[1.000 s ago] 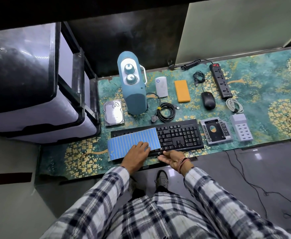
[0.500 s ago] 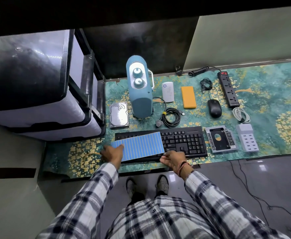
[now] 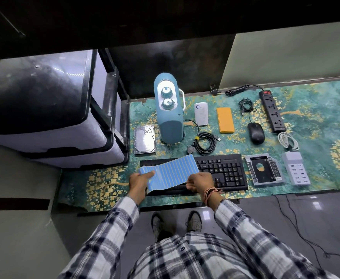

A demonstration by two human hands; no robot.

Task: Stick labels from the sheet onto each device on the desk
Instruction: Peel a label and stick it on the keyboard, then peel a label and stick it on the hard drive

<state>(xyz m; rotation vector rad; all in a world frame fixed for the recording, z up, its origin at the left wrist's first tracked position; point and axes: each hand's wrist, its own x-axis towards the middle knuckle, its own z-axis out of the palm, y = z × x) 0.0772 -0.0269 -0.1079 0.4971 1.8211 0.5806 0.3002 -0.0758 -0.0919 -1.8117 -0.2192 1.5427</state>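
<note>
The blue label sheet (image 3: 172, 172) is lifted and bowed over the left half of the black keyboard (image 3: 222, 170). My left hand (image 3: 139, 182) grips its left edge and my right hand (image 3: 200, 181) pinches its near right corner. Laid out on the desk behind are a hard drive (image 3: 144, 140), a tall teal heater (image 3: 169, 109), a white router (image 3: 201, 113), an orange power bank (image 3: 225, 120), a black mouse (image 3: 256, 133), a black power strip (image 3: 272, 110), a drive caddy (image 3: 263, 170) and a white USB charger (image 3: 295, 168).
A stack of dark plastic drawers (image 3: 50, 109) stands at the desk's left end. Coiled black cables (image 3: 204, 142) lie beside the heater and a white cable (image 3: 288, 140) by the power strip. The patterned teal mat (image 3: 316, 117) stretches to the right. Loose wires (image 3: 306, 238) trail on the floor.
The sheet was lying flat on the keyboard with my left hand pressing it. My left hand shifted to its left edge, my right hand took the near corner, and the sheet now rises bent.
</note>
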